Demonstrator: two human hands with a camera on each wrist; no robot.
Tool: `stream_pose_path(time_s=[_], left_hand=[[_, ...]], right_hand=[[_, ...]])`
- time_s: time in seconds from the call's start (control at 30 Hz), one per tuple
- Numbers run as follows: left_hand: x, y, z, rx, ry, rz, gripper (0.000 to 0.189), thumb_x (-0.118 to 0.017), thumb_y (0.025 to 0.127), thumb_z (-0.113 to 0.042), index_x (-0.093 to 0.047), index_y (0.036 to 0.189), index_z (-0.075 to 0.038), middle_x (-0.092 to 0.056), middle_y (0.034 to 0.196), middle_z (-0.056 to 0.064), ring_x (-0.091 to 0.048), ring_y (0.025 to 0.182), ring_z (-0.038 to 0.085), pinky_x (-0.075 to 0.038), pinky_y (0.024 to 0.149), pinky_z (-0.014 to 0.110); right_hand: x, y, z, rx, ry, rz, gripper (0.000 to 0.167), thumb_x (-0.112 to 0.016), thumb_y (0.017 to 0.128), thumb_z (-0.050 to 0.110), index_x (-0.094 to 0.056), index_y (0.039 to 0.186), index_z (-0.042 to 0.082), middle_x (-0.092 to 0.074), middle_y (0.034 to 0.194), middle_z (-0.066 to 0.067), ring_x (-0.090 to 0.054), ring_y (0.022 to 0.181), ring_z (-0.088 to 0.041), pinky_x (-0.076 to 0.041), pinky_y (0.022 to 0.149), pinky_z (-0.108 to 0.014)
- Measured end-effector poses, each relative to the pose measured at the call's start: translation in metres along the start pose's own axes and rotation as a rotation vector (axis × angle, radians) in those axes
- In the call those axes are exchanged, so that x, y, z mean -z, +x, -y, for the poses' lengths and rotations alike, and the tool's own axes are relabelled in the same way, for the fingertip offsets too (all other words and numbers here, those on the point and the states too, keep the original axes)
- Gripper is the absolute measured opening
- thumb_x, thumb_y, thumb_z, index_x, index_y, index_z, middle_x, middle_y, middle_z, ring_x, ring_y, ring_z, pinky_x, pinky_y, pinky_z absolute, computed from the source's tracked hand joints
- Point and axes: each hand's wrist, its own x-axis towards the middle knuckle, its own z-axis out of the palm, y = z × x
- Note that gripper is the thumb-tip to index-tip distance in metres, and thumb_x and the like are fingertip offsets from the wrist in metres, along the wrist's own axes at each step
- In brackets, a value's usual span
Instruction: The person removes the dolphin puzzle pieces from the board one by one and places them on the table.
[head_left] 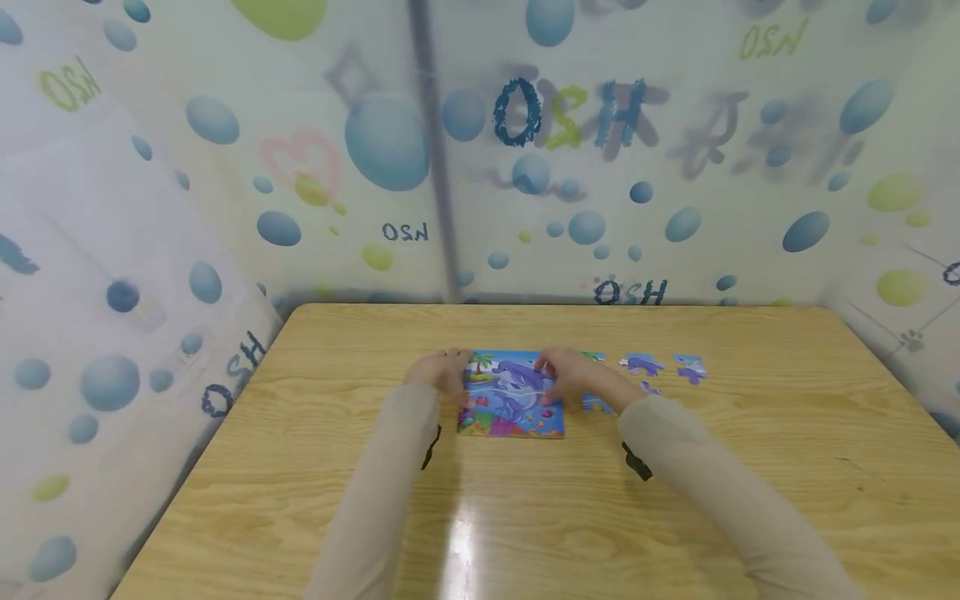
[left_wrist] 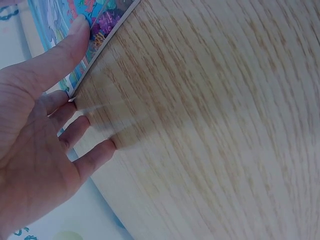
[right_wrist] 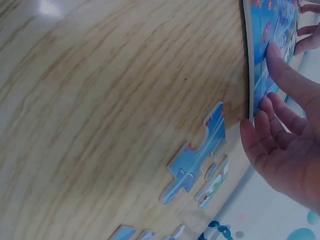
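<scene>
A square dolphin picture board (head_left: 517, 408), bright blue with a palm tree and coral, lies between both hands. My left hand (head_left: 438, 372) grips its left side. In the left wrist view the thumb (left_wrist: 77, 37) lies on the printed face, and the other fingers bend at the board's edge, tips by the tabletop. My right hand (head_left: 572, 375) holds the opposite side, its thumb (right_wrist: 280, 65) on the picture and its fingers curled around the edge. Just right of that hand is a blue jigsaw piece (right_wrist: 192, 162) with a jagged outline.
More loose jigsaw pieces lie to the right, among them a purple dolphin piece (head_left: 643, 365) and a blue one (head_left: 690, 367). Everything rests on a wooden table (head_left: 525, 517). A printed curtain (head_left: 480, 192) hangs behind its far edge.
</scene>
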Motion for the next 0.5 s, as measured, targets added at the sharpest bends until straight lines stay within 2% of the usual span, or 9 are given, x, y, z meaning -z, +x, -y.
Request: stream_pose_path(time_s=[0.2,0.37,0.5], left_hand=[[0.0006,0.0007,-0.0008,-0.003,0.001,0.003,0.094,-0.071,0.078,-0.034,-0.012,0.148,-0.015,-0.013,0.154,0.009,-0.01,0.142,0.03,-0.016,0.115,0.047],[0.0006,0.0018,-0.0006,-0.001,-0.009,0.007,0.093,-0.071,0.078,-0.033,-0.012,0.148,-0.015,-0.013,0.154,0.009,-0.01,0.142,0.029,-0.017,0.115,0.047],[0.0005,0.0029,0.0002,-0.006,-0.005,0.01,0.093,-0.071,0.078,-0.033,-0.013,0.148,-0.013,-0.015,0.154,0.01,-0.011,0.142,0.029,-0.017,0.115,0.047]], right_hand=[[-0.001,-0.0017,0.0026,-0.035,-0.005,-0.01,0.048,-0.075,0.075,0.016,-0.053,0.115,0.003,-0.054,0.106,-0.012,-0.051,0.098,-0.024,-0.045,0.091,-0.038],[-0.0037,-0.0031,0.0038,-0.022,-0.002,-0.056,0.037,-0.075,0.074,0.017,-0.059,0.104,0.003,-0.057,0.107,-0.013,-0.052,0.1,-0.026,-0.045,0.093,-0.04],[-0.0071,-0.0033,0.0018,0.025,0.041,-0.086,0.026,-0.076,0.072,0.012,-0.061,0.091,0.002,-0.06,0.094,-0.01,-0.052,0.084,-0.02,-0.048,0.08,-0.033]])
